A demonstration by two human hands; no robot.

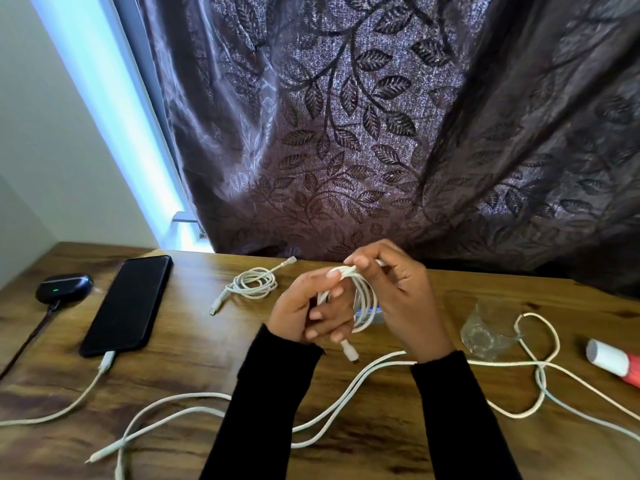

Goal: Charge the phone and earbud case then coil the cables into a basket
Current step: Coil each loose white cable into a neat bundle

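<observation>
White looped cable (362, 303) pinched between both hands (349, 306).

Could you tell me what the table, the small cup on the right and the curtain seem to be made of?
The table looks like wood or wood-look laminate: brown grain streaks, slight sheen. The small cup looks like clear plastic or glass: the table shows through it. The curtain is woven fabric, brown with a darker leaf pattern, hanging in folds.
</observation>
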